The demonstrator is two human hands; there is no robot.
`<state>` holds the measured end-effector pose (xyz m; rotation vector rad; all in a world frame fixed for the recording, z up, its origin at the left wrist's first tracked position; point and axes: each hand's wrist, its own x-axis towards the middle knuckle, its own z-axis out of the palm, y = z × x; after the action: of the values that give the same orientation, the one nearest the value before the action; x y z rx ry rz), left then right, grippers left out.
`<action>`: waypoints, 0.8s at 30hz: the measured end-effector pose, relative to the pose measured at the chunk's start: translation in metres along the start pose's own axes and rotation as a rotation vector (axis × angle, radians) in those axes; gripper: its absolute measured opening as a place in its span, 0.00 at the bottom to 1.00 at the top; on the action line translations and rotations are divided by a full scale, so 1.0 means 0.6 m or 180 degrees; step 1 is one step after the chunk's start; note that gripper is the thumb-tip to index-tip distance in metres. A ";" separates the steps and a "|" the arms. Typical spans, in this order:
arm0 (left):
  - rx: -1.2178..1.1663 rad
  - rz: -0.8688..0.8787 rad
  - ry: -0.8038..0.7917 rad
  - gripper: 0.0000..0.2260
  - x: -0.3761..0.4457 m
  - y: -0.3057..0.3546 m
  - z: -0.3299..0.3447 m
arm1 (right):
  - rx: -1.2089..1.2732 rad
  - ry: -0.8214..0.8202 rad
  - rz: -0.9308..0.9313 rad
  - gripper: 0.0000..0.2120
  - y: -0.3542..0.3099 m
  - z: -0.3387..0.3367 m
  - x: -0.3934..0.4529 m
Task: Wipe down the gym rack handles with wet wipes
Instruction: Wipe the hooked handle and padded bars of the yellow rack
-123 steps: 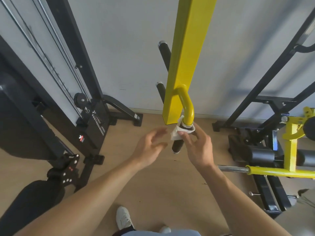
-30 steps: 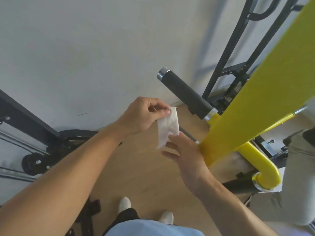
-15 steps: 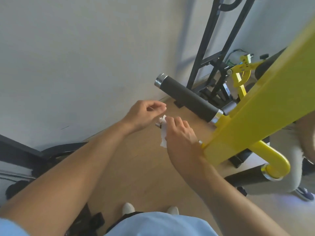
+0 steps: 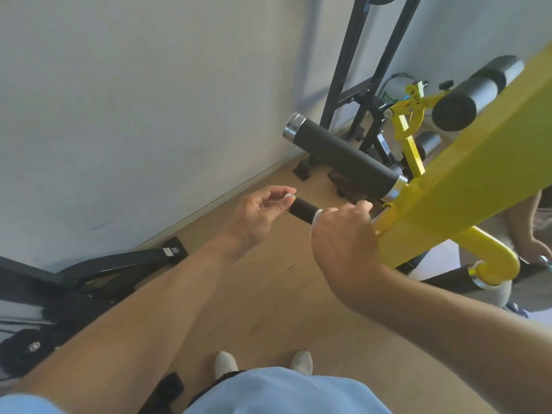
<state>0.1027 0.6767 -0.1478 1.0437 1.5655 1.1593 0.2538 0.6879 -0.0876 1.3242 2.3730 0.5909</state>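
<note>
**A:** What fills most of the view?

**B:** A pale wall (image 4: pixel 134 100) at the back and a wooden floor (image 4: pixel 268 294) below. A thick yellow beam (image 4: pixel 466 186) runs slantwise across the right side. Black machine frames stand at the left (image 4: pixel 89 273) and in the far corner (image 4: pixel 358 70).

**A:** And the handles?

**B:** Two black handles stick out from the beam toward the wall. The upper handle (image 4: pixel 343 156) is thick, with a silver cap at its free end, and nobody touches it. The lower handle (image 4: pixel 303 211) is thinner and sits just beneath it, between the person's two hands. A third black grip (image 4: pixel 448 283) hangs off a yellow curved tube (image 4: pixel 493 261) at the lower right.

**A:** What are the hands doing?

**B:** The right hand (image 4: pixel 343 237) is closed round the lower handle near the beam. A sliver of white wipe (image 4: pixel 317 216) shows at the edge of that fist, pressed against the handle. The left hand (image 4: pixel 263 213) is at the handle's free end, fingers loosely curled, thumb and fingertips pinching the tip.

**A:** Anything smaller?

**B:** Two white shoes (image 4: pixel 227 364) on the floor at the bottom, above a light blue shirt (image 4: pixel 283 392). Part of another person (image 4: pixel 534 234) shows at the right edge.
</note>
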 end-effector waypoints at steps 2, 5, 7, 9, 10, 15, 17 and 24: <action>-0.0051 -0.0016 0.0047 0.11 -0.001 0.001 0.004 | -0.0183 -0.0031 -0.0209 0.12 0.005 -0.004 0.001; 0.0079 0.0092 0.0084 0.11 0.001 0.004 0.006 | 0.0330 0.0362 -0.0264 0.08 -0.006 0.002 0.030; 0.0145 0.0166 0.0052 0.11 0.000 0.008 0.007 | 0.0545 0.0745 -0.0232 0.03 -0.017 0.017 0.035; 0.0139 0.0167 0.0083 0.10 0.000 0.008 0.008 | 0.0316 0.0581 -0.0146 0.04 -0.005 0.011 0.019; 0.0137 0.0137 0.0079 0.10 -0.001 0.009 0.008 | 0.0028 0.0231 -0.0139 0.07 0.006 0.000 0.003; 0.0122 0.0017 0.0010 0.09 0.004 0.011 0.011 | -0.1038 -0.0225 -0.0485 0.17 0.039 -0.003 -0.032; 0.0140 -0.0002 -0.0001 0.08 0.009 0.014 0.011 | -0.0339 0.0107 -0.0450 0.10 0.026 0.002 0.001; 0.0347 0.0072 0.0103 0.09 0.013 0.016 0.008 | 0.0340 0.0262 -0.0337 0.23 0.022 0.023 -0.006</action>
<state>0.1067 0.6870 -0.1408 1.1213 1.6618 1.1214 0.2719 0.6933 -0.0918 1.2297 2.5555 0.5035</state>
